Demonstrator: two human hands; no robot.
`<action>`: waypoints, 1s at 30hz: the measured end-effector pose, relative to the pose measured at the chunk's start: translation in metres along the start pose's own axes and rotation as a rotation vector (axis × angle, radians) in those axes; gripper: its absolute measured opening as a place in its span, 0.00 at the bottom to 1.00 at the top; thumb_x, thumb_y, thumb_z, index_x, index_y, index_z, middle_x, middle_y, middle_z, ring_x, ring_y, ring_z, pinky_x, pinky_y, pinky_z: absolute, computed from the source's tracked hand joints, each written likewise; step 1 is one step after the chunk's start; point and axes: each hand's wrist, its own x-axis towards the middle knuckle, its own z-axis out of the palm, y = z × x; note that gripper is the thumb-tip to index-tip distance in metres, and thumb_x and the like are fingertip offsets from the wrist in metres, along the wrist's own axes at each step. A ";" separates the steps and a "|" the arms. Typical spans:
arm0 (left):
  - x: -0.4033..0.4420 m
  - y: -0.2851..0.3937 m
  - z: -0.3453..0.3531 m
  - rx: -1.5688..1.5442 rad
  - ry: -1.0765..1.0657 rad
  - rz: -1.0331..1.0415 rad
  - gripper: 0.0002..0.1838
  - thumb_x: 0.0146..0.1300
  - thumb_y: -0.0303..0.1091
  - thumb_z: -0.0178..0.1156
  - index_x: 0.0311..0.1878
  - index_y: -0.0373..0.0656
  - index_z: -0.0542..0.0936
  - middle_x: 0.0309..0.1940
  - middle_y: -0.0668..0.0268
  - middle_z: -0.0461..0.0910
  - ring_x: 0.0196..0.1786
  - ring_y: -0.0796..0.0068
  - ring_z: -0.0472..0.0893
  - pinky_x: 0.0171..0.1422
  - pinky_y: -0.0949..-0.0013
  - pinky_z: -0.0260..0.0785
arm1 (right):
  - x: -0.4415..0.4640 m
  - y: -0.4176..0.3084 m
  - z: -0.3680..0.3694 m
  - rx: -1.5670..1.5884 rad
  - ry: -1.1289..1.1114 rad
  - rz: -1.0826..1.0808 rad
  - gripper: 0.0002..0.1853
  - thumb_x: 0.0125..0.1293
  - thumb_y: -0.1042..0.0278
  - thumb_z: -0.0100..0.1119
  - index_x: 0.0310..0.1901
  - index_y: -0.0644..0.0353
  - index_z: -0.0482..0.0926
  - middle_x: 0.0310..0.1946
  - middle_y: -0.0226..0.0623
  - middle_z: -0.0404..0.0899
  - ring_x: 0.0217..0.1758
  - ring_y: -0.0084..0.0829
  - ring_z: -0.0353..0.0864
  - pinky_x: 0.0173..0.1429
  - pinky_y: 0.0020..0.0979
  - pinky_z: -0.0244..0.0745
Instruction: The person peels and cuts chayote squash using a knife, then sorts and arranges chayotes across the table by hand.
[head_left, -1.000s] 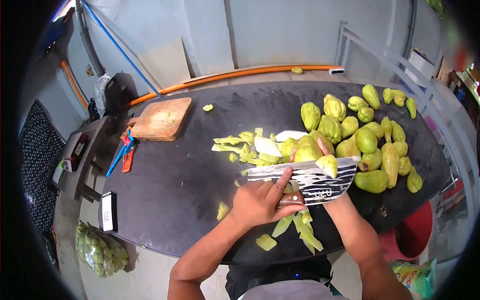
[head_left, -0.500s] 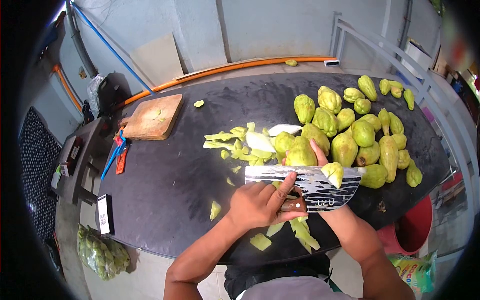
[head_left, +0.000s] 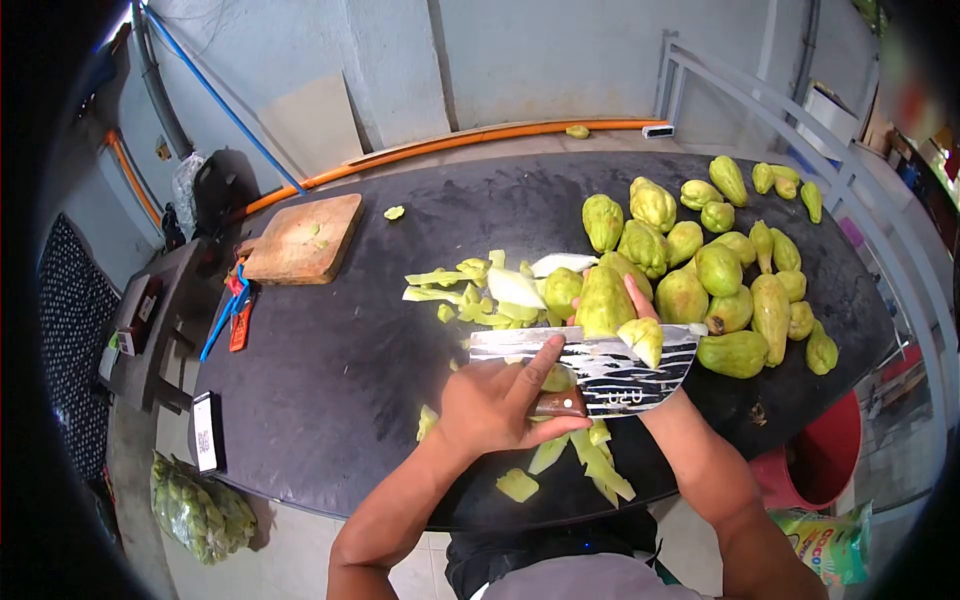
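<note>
My left hand (head_left: 492, 405) is wrapped round the brown wooden handle of a broad cleaver (head_left: 640, 375), its index finger stretched along the blade. Behind the blade, my right hand (head_left: 643, 300) grips a green chayote (head_left: 606, 303); the cleaver hides most of that hand. The blade's upper edge lies against the chayote's near end, and a cut chayote piece (head_left: 642, 342) rests at the blade's upper part. Pale green peels (head_left: 470, 292) and a peeled white chayote (head_left: 516, 287) lie just left of the held one. More peel strips (head_left: 600, 470) lie below the cleaver.
Several whole chayotes (head_left: 720, 270) crowd the right of the dark table (head_left: 320, 400). A wooden chopping board (head_left: 305, 238) lies at the back left, near blue-handled scissors (head_left: 232, 310). A phone-like device (head_left: 207, 432) sits at the left edge. A red bucket (head_left: 815, 450) stands below, right.
The cleaver and my left hand have shifted a little left. More of the held chayote shows above the blade, and the cut piece has moved left with the blade.
</note>
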 end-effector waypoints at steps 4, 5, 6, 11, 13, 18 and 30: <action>-0.002 -0.012 -0.001 -0.065 0.016 0.032 0.55 0.49 0.69 0.77 0.74 0.41 0.75 0.27 0.67 0.84 0.26 0.67 0.86 0.30 0.65 0.77 | 0.004 -0.001 0.001 0.031 -0.071 0.035 0.29 0.81 0.42 0.48 0.68 0.58 0.74 0.45 0.46 0.84 0.42 0.41 0.87 0.50 0.41 0.86; -0.004 -0.014 -0.002 -0.057 -0.002 0.033 0.54 0.49 0.69 0.77 0.73 0.41 0.76 0.27 0.67 0.84 0.27 0.67 0.86 0.31 0.66 0.77 | 0.004 0.000 0.003 0.051 -0.068 0.045 0.29 0.81 0.42 0.48 0.68 0.57 0.74 0.45 0.46 0.84 0.42 0.41 0.87 0.50 0.42 0.86; -0.005 -0.015 -0.004 -0.049 -0.018 0.033 0.54 0.49 0.69 0.77 0.73 0.41 0.76 0.28 0.67 0.85 0.27 0.67 0.86 0.31 0.66 0.77 | 0.004 0.000 0.004 0.071 -0.066 0.054 0.29 0.81 0.42 0.48 0.68 0.57 0.74 0.45 0.45 0.84 0.42 0.41 0.87 0.51 0.42 0.86; -0.011 -0.030 -0.007 -0.004 0.006 -0.036 0.51 0.49 0.67 0.78 0.69 0.38 0.79 0.22 0.68 0.79 0.23 0.68 0.82 0.30 0.67 0.75 | 0.003 -0.006 0.002 -0.064 -0.065 -0.054 0.31 0.80 0.41 0.50 0.71 0.58 0.73 0.47 0.45 0.85 0.47 0.35 0.87 0.54 0.40 0.84; -0.010 -0.029 -0.006 -0.009 0.031 -0.034 0.50 0.48 0.65 0.79 0.66 0.35 0.82 0.17 0.68 0.75 0.19 0.69 0.78 0.30 0.67 0.73 | 0.003 -0.007 -0.003 -0.070 -0.124 -0.050 0.30 0.80 0.42 0.50 0.71 0.57 0.73 0.47 0.44 0.85 0.47 0.34 0.87 0.54 0.39 0.85; 0.000 -0.002 -0.005 -0.001 -0.038 0.001 0.52 0.51 0.72 0.74 0.70 0.40 0.79 0.22 0.68 0.79 0.22 0.67 0.82 0.28 0.66 0.75 | 0.007 0.004 -0.011 0.125 -0.230 0.177 0.29 0.81 0.40 0.52 0.68 0.55 0.77 0.52 0.40 0.86 0.53 0.33 0.86 0.61 0.39 0.84; -0.014 -0.032 -0.008 -0.070 0.006 -0.113 0.49 0.54 0.66 0.76 0.72 0.41 0.78 0.30 0.62 0.87 0.29 0.61 0.88 0.35 0.63 0.79 | 0.003 0.008 -0.005 -0.244 -0.129 -0.055 0.32 0.83 0.44 0.48 0.71 0.65 0.73 0.61 0.41 0.82 0.60 0.32 0.83 0.66 0.39 0.78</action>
